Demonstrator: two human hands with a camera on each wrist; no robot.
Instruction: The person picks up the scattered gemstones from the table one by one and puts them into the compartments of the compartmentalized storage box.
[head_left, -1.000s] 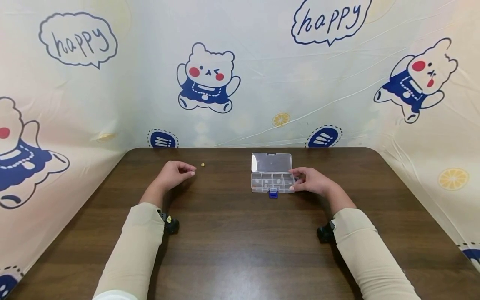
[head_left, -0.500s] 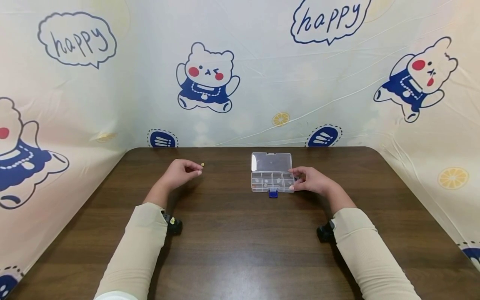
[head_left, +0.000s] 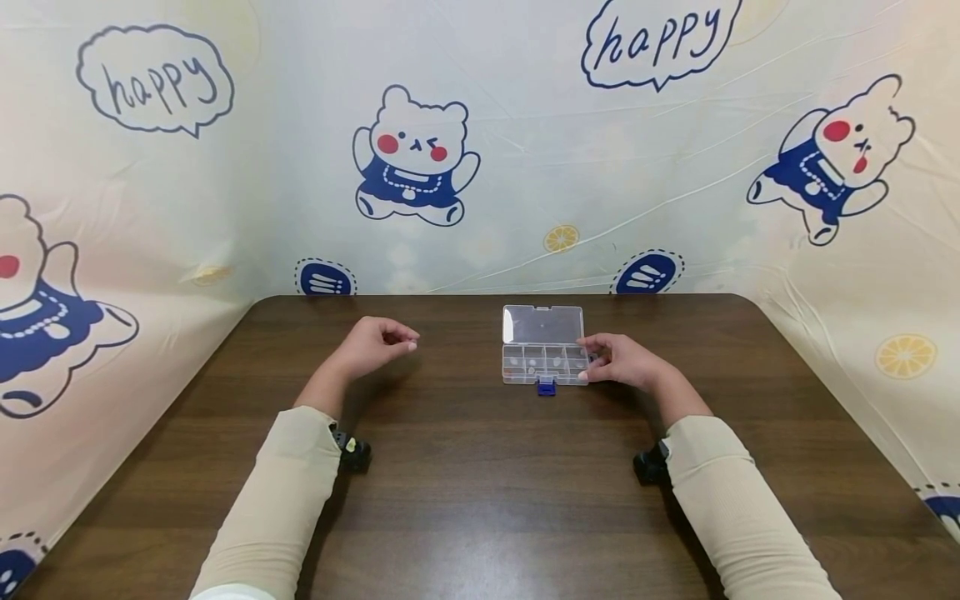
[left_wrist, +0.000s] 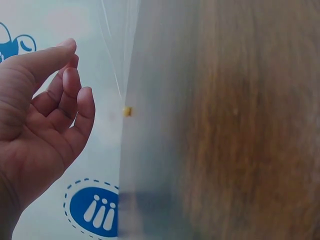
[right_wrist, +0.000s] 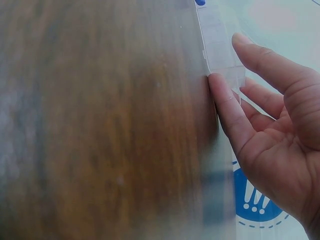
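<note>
A clear plastic compartment box (head_left: 523, 377) stands on the table with its lid (head_left: 543, 325) raised at the back and a blue latch (head_left: 547, 388) at the front. Small pale pieces show in its compartments. At its right end my right hand (head_left: 628, 362) holds the box between thumb and fingers. My left hand (head_left: 369, 346) hovers to the left of the box, fingers loosely bent. A tiny yellow piece (left_wrist: 128, 111), too small to identify, appears apart from the left fingertips in the left wrist view. In the head view that hand hides it.
The brown wooden table (head_left: 480, 467) ends at a back edge close behind the box. A pale printed cloth (head_left: 510, 192) with bears hangs around the table. Each wrist carries a small black camera (head_left: 356, 455).
My left hand has moved right and slightly away from the body, over to the yellow piece, which it now covers in the head view. The right hand and the box have stayed put.
</note>
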